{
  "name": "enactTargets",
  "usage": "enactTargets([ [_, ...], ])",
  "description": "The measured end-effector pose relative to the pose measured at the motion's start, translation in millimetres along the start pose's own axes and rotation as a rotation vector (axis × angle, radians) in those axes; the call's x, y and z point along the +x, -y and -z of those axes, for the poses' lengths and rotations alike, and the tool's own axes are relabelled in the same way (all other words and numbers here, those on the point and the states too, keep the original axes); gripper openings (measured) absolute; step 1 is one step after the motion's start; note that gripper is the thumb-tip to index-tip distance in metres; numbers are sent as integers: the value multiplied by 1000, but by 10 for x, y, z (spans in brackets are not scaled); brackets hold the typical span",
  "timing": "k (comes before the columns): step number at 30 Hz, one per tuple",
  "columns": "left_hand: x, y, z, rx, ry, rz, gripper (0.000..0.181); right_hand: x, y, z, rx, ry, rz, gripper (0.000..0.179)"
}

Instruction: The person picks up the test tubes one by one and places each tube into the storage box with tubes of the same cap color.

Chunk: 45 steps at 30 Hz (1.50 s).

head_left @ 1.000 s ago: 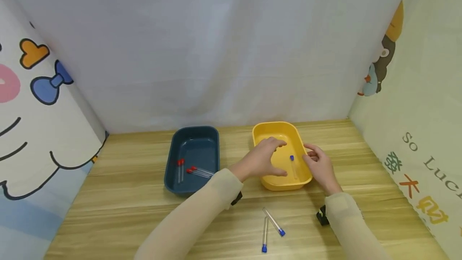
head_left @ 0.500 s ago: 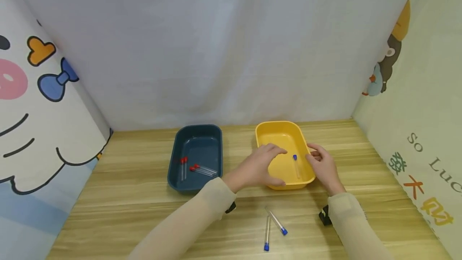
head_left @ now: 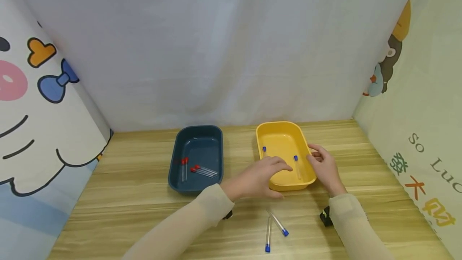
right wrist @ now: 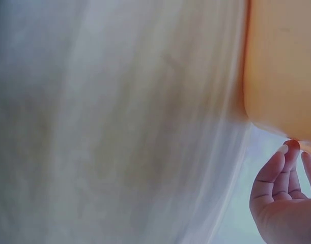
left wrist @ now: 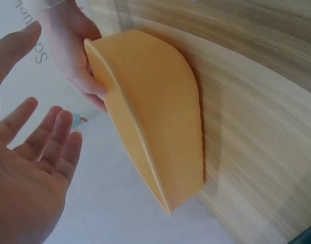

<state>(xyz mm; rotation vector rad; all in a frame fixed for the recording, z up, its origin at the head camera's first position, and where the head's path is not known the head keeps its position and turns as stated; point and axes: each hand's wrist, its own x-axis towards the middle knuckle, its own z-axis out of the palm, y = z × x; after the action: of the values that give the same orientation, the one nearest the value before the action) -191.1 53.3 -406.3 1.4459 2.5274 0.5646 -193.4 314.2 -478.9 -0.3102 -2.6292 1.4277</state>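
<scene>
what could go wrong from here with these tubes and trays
The two blue-capped tubes on the table lie with their clear ends close together, so picking one up might knock or roll the other. The right hand holds the yellow tray at its side; a tug there could set the tubes inside rolling.
</scene>
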Motion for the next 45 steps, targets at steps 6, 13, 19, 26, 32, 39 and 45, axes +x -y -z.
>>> enactTargets([
  [6,8,-10,-90,53,32,-81,65,-4,8,-5,-1,-1,-8,43],
  [13,10,-59,-191,101,116,-126,58,-5,34,2,7,3,-22,44],
  [19,8,-87,-349,96,188,-139,48,-4,32,10,1,8,-32,45],
  [26,32,-64,-550,192,232,-138,42,-9,17,13,-16,20,-21,46],
  [32,33,-83,-648,251,279,-120,35,-19,31,13,-8,24,-24,46],
  [39,35,-90,-723,285,271,-140,24,-21,36,12,-6,26,-22,46],
  [45,44,-93,-753,299,254,-174,16,-31,30,21,0,30,-28,47],
])
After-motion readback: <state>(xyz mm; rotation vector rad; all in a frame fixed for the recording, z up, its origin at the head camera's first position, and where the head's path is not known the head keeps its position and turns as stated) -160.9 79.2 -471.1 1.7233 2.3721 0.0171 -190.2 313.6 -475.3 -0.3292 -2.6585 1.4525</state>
